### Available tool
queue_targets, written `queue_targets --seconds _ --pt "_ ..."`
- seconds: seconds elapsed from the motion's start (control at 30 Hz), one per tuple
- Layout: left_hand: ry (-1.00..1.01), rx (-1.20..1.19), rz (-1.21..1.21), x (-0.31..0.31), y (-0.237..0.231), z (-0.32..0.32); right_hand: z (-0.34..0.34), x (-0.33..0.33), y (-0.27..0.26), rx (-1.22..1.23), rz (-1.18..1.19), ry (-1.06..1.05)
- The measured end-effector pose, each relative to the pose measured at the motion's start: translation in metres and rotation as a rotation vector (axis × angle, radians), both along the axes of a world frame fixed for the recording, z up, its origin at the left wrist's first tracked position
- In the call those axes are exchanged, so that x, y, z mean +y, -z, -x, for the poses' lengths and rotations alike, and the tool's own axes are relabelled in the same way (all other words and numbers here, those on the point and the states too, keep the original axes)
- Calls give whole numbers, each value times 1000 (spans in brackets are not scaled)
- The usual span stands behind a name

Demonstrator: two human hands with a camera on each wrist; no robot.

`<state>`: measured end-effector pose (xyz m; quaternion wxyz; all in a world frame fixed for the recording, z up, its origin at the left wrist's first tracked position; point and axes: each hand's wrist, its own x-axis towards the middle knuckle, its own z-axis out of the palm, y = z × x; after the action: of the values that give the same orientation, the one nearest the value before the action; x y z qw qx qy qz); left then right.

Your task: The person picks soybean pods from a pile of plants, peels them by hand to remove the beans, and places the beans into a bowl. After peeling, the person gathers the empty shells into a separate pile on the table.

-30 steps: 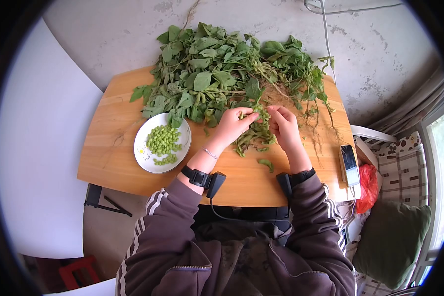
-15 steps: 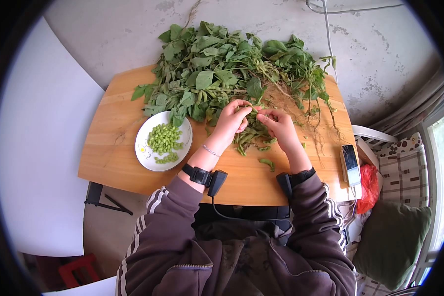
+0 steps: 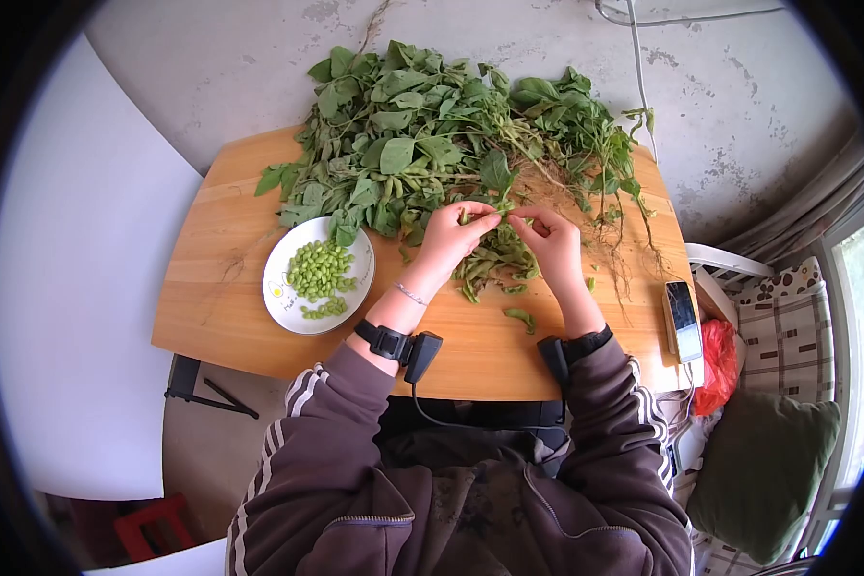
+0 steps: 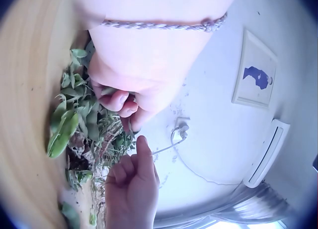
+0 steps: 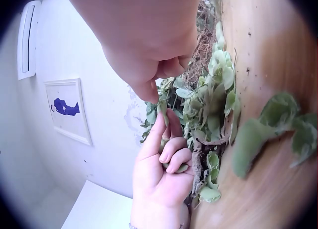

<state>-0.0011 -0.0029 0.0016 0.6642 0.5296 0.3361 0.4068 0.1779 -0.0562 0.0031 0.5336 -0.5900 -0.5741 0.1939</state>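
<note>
Left hand [image 3: 451, 242] and right hand [image 3: 557, 252] pinching a slim green pod [image 5: 163, 110], leafy green stalks [image 3: 394, 125] heaping behind, round white plate [image 3: 363, 284] holding green beans [image 3: 317, 269]

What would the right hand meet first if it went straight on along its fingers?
Most likely the green pod pinched in the left hand. The right hand is already right beside it; whether they touch is hard to tell.
</note>
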Motion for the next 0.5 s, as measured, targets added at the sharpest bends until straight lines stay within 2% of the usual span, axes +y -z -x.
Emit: queue_targets --seconds 0.03,0.23,0.43,0.5 --pt "-2 9 0 0 -1 0 3 -1 -2 -80 -19 10" --pt "-4 27 -46 -3 0 -3 3 0 -2 -75 54 74" --pt "-87 44 -95 -4 7 -9 8 3 6 -105 -130 120" --pt "-100 17 -86 -6 7 -12 9 -1 0 -129 -97 148"
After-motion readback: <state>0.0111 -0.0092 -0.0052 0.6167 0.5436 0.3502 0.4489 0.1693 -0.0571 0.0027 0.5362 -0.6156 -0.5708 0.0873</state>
